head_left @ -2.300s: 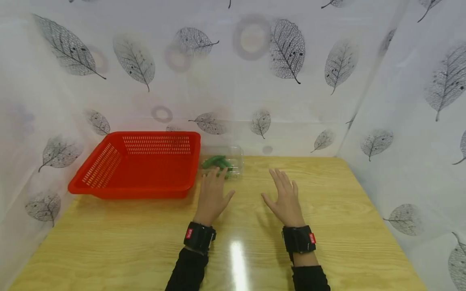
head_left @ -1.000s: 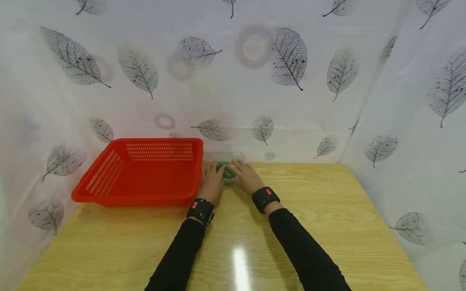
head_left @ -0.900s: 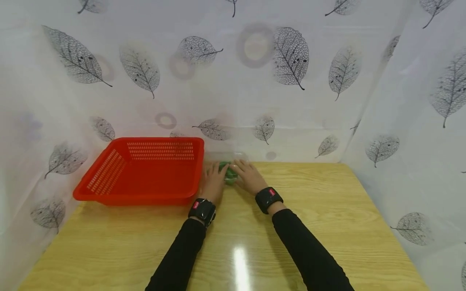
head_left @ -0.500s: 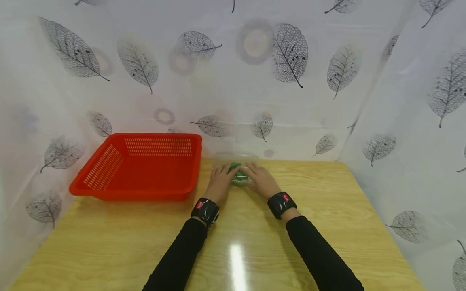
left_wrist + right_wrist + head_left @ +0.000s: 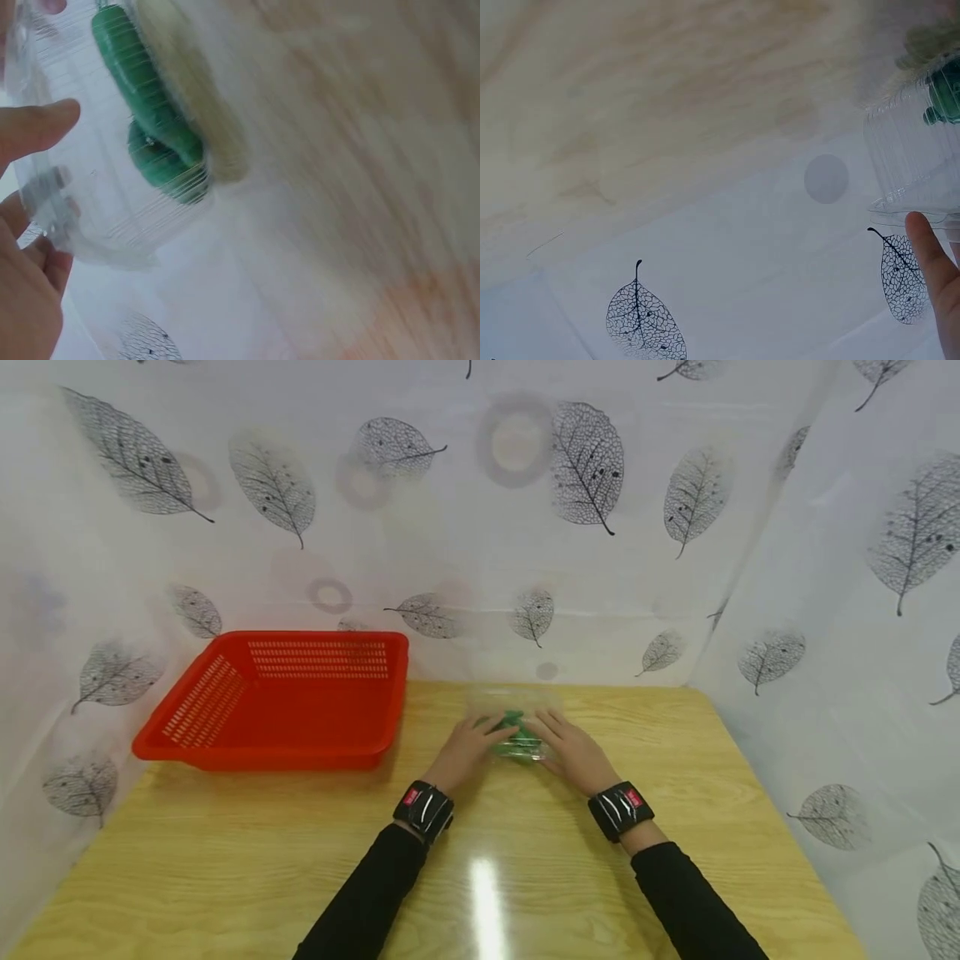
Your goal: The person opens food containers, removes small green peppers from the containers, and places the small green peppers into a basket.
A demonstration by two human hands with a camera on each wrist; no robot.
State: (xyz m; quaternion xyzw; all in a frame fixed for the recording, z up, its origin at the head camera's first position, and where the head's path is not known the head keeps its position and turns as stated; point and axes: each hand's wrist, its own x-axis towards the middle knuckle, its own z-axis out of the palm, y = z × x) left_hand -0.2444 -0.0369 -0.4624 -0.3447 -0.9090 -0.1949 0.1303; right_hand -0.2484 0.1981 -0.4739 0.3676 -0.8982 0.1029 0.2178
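Observation:
A clear plastic box (image 5: pixel 513 698) with green peppers (image 5: pixel 527 740) inside sits between my two hands near the back of the table. My left hand (image 5: pixel 462 752) grips its left side, thumb laid over the plastic. In the left wrist view a long pepper (image 5: pixel 135 67) and a shorter, curled one show through the box wall (image 5: pixel 97 187). My right hand (image 5: pixel 583 760) holds the box from the right; the right wrist view catches only one finger (image 5: pixel 928 255) at the box's edge and part of the green contents.
A red plastic basket (image 5: pixel 300 753) with slotted sides stands at the back left of the wooden table (image 5: pixel 315 835). Behind the table hangs a white leaf-print sheet (image 5: pixel 465 527), which also covers both sides.
Both hands first reached the box beside the basket and took hold of it. Since then they have moved it to the right and slightly nearer, away from the basket.

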